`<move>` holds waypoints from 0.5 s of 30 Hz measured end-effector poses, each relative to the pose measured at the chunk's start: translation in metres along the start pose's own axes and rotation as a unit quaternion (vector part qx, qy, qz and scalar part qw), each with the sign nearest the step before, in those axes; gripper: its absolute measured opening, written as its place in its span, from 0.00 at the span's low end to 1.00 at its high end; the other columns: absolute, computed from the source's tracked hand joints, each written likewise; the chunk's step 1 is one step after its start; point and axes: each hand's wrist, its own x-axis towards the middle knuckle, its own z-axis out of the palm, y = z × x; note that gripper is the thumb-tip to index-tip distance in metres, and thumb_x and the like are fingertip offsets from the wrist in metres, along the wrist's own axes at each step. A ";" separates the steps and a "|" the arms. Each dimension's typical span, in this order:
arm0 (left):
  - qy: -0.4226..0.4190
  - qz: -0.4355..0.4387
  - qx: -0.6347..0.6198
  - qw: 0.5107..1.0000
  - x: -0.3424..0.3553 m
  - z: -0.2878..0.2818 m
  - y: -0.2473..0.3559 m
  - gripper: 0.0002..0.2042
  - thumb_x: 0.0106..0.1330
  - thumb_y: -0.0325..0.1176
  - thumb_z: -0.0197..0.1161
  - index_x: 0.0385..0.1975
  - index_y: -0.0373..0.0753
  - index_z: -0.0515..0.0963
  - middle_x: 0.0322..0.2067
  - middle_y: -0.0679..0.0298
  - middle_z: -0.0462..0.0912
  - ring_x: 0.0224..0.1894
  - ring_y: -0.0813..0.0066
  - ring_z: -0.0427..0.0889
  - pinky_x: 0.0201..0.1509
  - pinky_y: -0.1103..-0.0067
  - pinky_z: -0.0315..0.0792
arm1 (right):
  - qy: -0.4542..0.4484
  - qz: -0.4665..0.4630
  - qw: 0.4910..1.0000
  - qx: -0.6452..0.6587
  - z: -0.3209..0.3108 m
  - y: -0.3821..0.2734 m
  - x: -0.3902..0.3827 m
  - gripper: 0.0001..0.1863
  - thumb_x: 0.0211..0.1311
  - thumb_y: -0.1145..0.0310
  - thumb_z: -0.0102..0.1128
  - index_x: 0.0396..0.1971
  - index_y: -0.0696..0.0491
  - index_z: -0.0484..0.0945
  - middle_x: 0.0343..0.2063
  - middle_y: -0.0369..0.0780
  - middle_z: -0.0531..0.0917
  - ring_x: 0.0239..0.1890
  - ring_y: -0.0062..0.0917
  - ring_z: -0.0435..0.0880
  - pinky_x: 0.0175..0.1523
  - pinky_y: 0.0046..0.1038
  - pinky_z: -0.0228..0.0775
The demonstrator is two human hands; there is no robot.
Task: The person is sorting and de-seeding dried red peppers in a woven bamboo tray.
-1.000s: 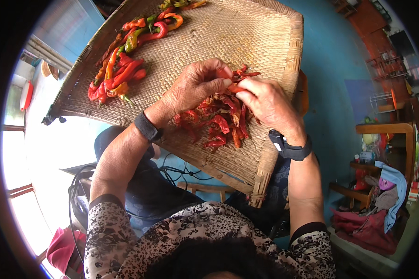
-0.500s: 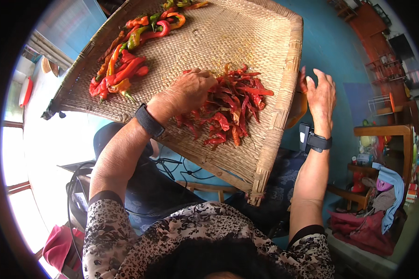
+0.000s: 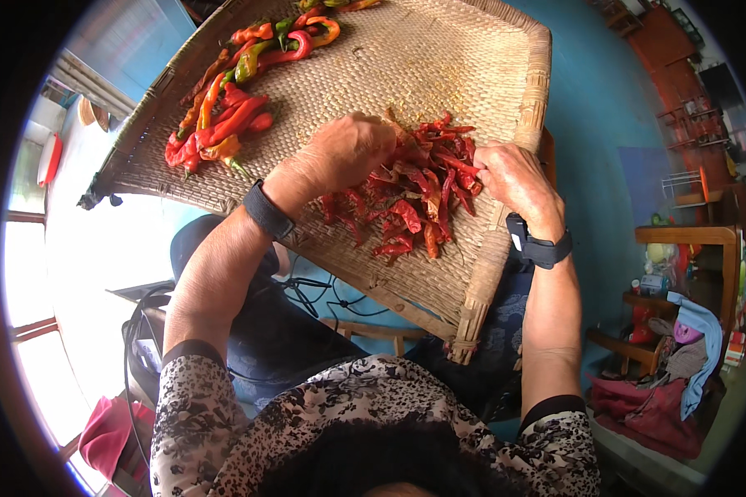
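A loose pile of dried red chili peppers lies on a woven tray that slants across my lap. My left hand is at the pile's upper left side, fingers curled inward; what they hold is hidden behind the hand. At the pile's right side, my right hand has its fingertips pinched together at a dried red chili pepper. Fresh chili peppers in red, orange and green lie in a band along the tray's left side.
Pale seeds are scattered on the weave above the pile. A wooden chair heaped with clothes stands at the right, beyond the blue floor. Black cables hang below the tray. A pink cloth lies at the lower left.
My right hand has come in from beyond the tray's right edge to the pile, and its spread fingers have closed. The left hand has shifted slightly up and right.
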 end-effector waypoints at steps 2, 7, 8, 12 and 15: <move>0.022 0.003 0.002 1.000 -0.001 -0.003 -0.001 0.03 0.61 0.29 0.59 0.32 0.38 0.75 0.28 0.59 0.79 0.33 0.61 0.81 0.36 0.70 0.76 | -0.003 0.020 0.999 0.029 -0.004 -0.002 0.000 0.06 0.49 0.76 0.58 0.28 0.59 0.74 0.25 0.47 0.75 0.31 0.44 0.76 0.36 0.38 0.68; 0.082 -0.065 -0.207 0.973 -0.002 -0.016 0.008 0.04 0.68 0.29 0.55 0.36 0.37 0.75 0.26 0.63 0.79 0.26 0.76 0.82 0.27 0.77 0.74 | 0.125 0.060 0.973 0.186 -0.007 -0.005 -0.005 0.04 0.58 0.75 0.60 0.31 0.59 0.77 0.22 0.42 0.81 0.25 0.24 0.80 0.32 0.27 0.70; 0.082 -0.064 -0.207 0.973 0.000 -0.017 0.009 0.04 0.68 0.29 0.55 0.36 0.37 0.75 0.26 0.63 0.79 0.26 0.76 0.82 0.27 0.77 0.74 | 0.125 0.061 0.973 0.185 -0.008 0.000 -0.007 0.04 0.58 0.75 0.60 0.31 0.59 0.77 0.22 0.42 0.81 0.25 0.24 0.80 0.32 0.27 0.70; 0.058 -0.100 -0.280 0.953 0.004 -0.016 0.005 0.05 0.69 0.29 0.54 0.39 0.36 0.74 0.26 0.71 0.77 0.30 0.86 0.77 0.30 0.83 0.72 | 0.316 0.120 0.903 0.267 -0.018 0.031 -0.016 0.05 0.62 0.73 0.59 0.33 0.59 0.78 0.25 0.37 0.83 0.26 0.16 0.79 0.33 0.20 0.71; 0.051 -0.107 -0.301 0.946 0.006 -0.014 0.005 0.05 0.68 0.27 0.55 0.41 0.36 0.75 0.29 0.70 0.77 0.34 0.87 0.75 0.36 0.85 0.72 | 0.350 0.195 0.892 0.208 -0.032 0.053 -0.032 0.07 0.62 0.70 0.59 0.33 0.59 0.78 0.25 0.37 0.83 0.25 0.15 0.78 0.33 0.20 0.70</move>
